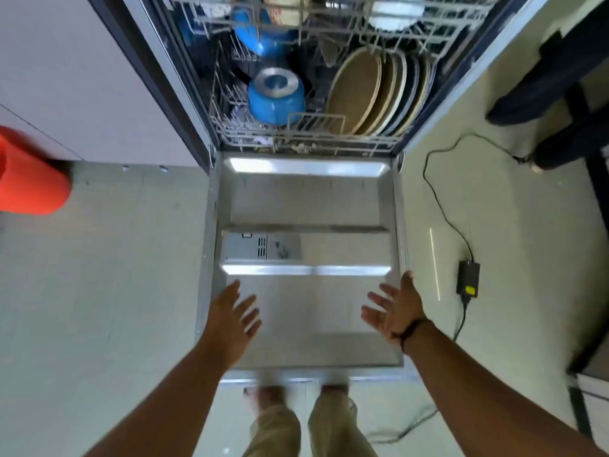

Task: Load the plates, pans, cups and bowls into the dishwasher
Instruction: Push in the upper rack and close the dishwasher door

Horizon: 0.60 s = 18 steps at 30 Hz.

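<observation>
Pale floor point(115, 291) lying under dropped dishwasher door point(306, 206), lower rack point(296, 133) holding upright tan plates point(365, 90) and inverted blue pot point(276, 97), both hands' fingers point(245, 308) hanging released.

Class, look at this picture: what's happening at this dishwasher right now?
A person stands at an open dishwasher, its door folded down flat. Both hands are open and hold nothing: the left hand and right hand hover over the door's near end. The lower rack already carries a row of upright plates on the right and an upturned blue pot on the left. More dishes sit in the rack above.
</observation>
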### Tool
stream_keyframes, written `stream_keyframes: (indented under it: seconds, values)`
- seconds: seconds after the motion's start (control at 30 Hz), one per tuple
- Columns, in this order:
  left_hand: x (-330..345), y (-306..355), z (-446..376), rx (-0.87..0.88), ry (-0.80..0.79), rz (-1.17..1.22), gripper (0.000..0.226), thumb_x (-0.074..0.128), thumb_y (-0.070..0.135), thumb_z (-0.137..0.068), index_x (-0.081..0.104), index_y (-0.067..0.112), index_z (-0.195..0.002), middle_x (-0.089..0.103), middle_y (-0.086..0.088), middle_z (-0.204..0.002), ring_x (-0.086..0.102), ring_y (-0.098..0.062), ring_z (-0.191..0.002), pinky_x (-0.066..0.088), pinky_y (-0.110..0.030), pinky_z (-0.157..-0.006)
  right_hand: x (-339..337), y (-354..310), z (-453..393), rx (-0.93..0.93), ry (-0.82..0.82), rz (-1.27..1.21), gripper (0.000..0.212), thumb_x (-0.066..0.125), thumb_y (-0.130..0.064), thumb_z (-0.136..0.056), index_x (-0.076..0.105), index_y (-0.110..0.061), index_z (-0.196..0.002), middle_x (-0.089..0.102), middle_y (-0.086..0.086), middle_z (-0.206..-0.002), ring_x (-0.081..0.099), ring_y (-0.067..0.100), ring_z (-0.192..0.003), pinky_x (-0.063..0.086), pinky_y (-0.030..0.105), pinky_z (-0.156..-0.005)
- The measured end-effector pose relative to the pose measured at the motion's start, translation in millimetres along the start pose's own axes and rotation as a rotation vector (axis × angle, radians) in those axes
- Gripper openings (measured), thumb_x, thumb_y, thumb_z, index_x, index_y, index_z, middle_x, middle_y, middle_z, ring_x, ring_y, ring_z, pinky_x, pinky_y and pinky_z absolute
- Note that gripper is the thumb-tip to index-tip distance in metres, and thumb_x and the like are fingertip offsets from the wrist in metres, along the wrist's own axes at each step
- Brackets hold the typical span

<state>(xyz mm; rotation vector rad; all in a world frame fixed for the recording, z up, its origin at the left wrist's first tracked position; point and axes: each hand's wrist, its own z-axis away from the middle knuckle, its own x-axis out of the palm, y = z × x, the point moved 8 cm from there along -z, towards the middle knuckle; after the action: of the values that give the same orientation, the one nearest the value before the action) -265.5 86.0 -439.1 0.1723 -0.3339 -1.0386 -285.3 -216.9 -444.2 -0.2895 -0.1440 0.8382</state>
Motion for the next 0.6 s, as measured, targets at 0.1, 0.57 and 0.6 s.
stream_keyframes:
  seconds: [0.1,0.57,0.6]
  values:
    - [-63.1,-77.5,22.5,-0.174,0.053,0.065,0.056,0.057,0.045,-0.087,0.049,0.015,-0.133,0.055,-0.010,-0.133,0.053,-0.031,-0.117,0.040,-0.042,-0.101,-48.1,79.0,10.6,0.117,0.064,0.064,0.080,0.029,-0.073,-0.088,0.043,-0.012,-0.139,0.044,0.018,-0.143,0.047,0.045,-0.120,0.043,0.051,-0.092]
    - [-169.1,-225.7,-72.9,-0.260,0.311,0.389,0.076,0.035,0.061,-0.093,0.022,0.012,-0.150,0.028,-0.019,-0.154,0.034,-0.042,-0.136,0.032,-0.050,-0.107,-134.7,225.9,-92.0,0.266,0.212,-0.134,0.081,0.018,-0.072,-0.091,0.033,-0.015,-0.146,0.038,0.014,-0.150,0.041,0.042,-0.131,0.037,0.053,-0.098]
    - [-168.1,-226.4,-85.5,-0.254,0.315,0.431,0.075,0.033,0.060,-0.094,0.020,0.013,-0.151,0.024,-0.019,-0.156,0.030,-0.042,-0.139,0.029,-0.050,-0.109,-138.6,227.1,-105.2,0.239,0.227,-0.249,0.080,0.016,-0.071,-0.091,0.029,-0.017,-0.148,0.034,0.012,-0.152,0.037,0.041,-0.135,0.032,0.054,-0.104]
